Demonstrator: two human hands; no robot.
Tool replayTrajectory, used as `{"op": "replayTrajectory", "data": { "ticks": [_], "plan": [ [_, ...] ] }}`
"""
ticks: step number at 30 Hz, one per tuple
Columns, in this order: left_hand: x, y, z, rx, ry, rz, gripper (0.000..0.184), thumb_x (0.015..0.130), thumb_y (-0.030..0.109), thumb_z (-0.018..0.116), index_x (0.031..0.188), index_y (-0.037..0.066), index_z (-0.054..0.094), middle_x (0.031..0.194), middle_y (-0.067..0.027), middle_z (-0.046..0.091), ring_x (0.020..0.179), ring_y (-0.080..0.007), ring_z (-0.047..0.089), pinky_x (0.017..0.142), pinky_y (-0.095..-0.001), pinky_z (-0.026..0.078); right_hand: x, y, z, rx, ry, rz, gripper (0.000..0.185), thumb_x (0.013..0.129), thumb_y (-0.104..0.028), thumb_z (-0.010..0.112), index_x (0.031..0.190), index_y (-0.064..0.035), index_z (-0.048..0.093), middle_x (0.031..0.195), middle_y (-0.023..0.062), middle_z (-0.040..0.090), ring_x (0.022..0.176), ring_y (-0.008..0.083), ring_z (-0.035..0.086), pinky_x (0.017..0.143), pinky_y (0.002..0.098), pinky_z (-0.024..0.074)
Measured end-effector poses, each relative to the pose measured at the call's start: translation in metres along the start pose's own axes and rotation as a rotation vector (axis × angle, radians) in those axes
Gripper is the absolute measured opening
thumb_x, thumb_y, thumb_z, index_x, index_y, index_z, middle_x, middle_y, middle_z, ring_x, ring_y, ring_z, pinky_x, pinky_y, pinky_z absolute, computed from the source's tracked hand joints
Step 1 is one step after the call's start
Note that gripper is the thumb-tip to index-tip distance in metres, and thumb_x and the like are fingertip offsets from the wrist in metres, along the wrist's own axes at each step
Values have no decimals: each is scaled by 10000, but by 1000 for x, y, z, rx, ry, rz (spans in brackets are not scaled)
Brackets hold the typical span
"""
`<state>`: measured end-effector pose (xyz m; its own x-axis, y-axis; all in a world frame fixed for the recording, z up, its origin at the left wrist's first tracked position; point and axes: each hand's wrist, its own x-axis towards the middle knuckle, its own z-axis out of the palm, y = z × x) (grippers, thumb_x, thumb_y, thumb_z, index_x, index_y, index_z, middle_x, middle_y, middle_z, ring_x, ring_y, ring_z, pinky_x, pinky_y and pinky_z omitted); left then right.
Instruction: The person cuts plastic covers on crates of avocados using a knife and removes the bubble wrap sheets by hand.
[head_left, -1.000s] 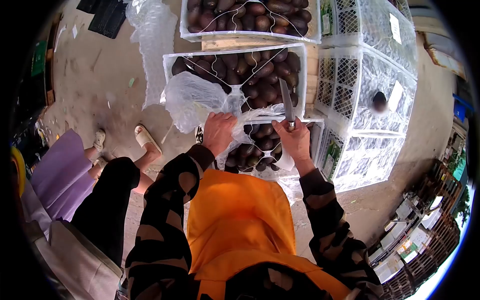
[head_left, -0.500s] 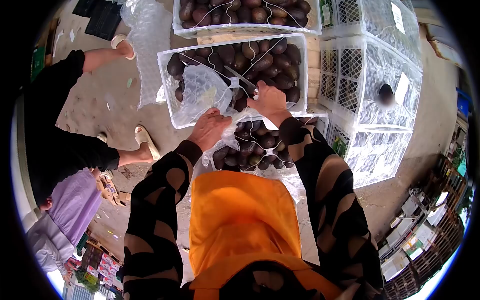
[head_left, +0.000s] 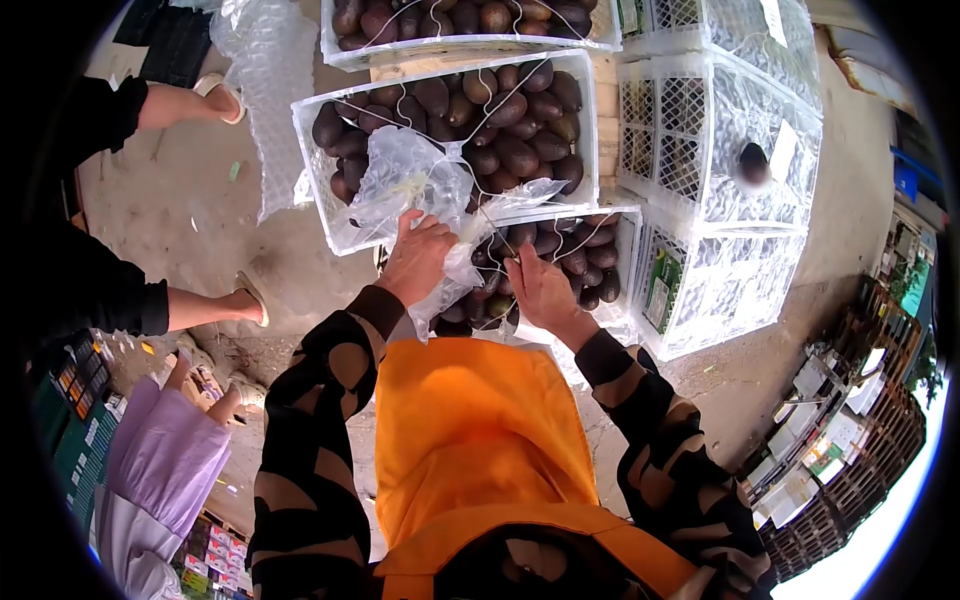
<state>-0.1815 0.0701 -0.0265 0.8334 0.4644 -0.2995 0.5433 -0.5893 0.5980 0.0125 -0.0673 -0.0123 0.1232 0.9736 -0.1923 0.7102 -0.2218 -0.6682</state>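
My left hand is closed on crumpled clear bubble wrap, which lies partly over dark avocados in the middle white crate. White cords run loosely across that crate. To its right, my right hand is over the front crate, its fingers pinched near a white cord above more avocados. What the right fingers hold, if anything, is hidden.
Another avocado crate stands at the back. Stacked, wrapped crates rise on the right, one with an avocado on top. Loose bubble wrap hangs at left. People's legs and a lilac garment are at the left.
My right hand has moved from the middle crate down to the front crate. The metal blade seen by it earlier no longer shows. The middle crate's crossed cords have come apart.
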Motion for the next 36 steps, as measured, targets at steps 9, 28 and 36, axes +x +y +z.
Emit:
{"op": "replayTrajectory", "data": {
  "ticks": [9, 28, 36],
  "plan": [
    [-19, 2, -27, -115, 6, 137, 327, 579, -6, 684, 892, 54, 611, 846, -51, 546, 983, -231, 537, 1047, -403, 254, 11, -9, 17, -70, -341, 316, 278, 969, -260, 482, 939, 13, 444, 680, 237, 631, 653, 429, 642, 582, 507, 516],
    [-22, 96, 110, -382, 283, -101, 168, 650, 250, 678, 748, 131, 610, 769, 3, 584, 895, -210, 546, 923, -405, 297, 126, 2, 39, -149, -373, 55, 675, 717, -586, 720, 946, 27, 554, 801, 231, 653, 797, 392, 660, 699, 456, 525],
    [-127, 35, 34, -754, 822, -607, 565, 822, 5, 626, 1359, 70, 462, 1357, -112, 469, 1259, -270, 469, 996, -384, 447, -49, 31, 31, 611, -14, 532, 110, 797, -86, 600, 808, -19, 514, 607, 53, 477, 557, 120, 456, 535, 295, 412]
  ]
}}
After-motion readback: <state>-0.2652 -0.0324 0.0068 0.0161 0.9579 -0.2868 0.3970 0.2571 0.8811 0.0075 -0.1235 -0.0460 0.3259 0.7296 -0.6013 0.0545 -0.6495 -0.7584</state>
